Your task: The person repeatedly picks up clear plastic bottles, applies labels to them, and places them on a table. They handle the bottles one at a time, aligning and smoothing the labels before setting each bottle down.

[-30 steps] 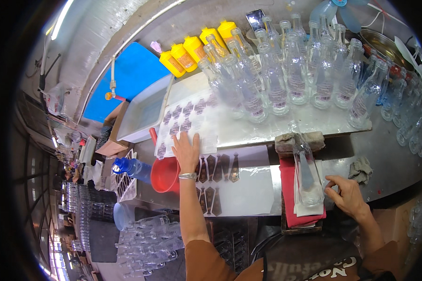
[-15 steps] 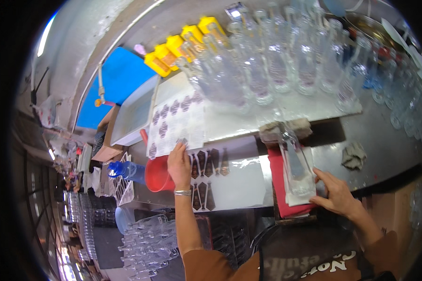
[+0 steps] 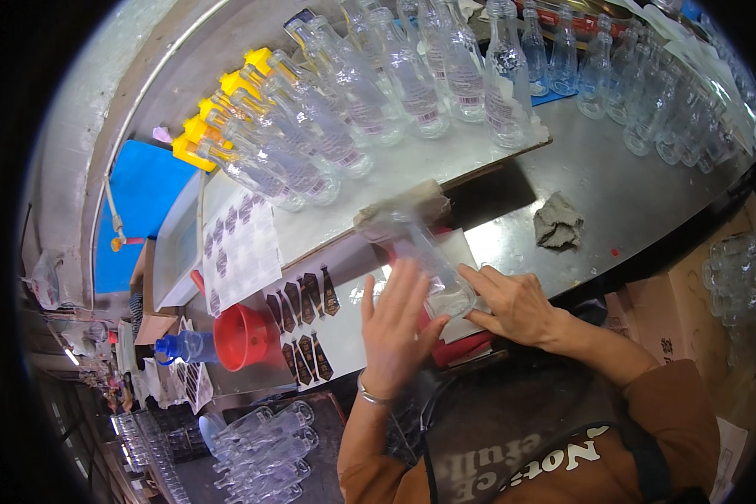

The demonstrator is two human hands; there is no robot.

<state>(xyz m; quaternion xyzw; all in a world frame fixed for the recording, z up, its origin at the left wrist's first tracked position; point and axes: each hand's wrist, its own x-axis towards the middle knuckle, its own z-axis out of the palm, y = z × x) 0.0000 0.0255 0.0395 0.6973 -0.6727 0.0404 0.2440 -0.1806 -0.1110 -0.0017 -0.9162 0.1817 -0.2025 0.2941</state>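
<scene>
"So, what do the hands have between them?"

"It is a clear glass bottle (image 3: 428,267), lying with its blurred neck end over a cloth-padded rest (image 3: 424,200) and its base toward the person."

"And how are the hands?"

"The left hand (image 3: 392,329) is open, the fingers long and flat at the bottle's left side; it is blurred, so I cannot tell if it touches. The right hand (image 3: 517,309) is partly closed, and its thumb and bent fingers have hold of the base."

"Is something inside the bottle?"

"I see only clear glass, with some pale marking near the base."

"What about the other containers?"

"Many labelled bottles (image 3: 422,99) stand on the raised board. At the left there is a red cup (image 3: 242,338), touching or nearly touching a blue-capped bottle (image 3: 189,346), whose content I cannot tell. Behind them is a white basin (image 3: 176,281), seen too obliquely for its inside."
</scene>
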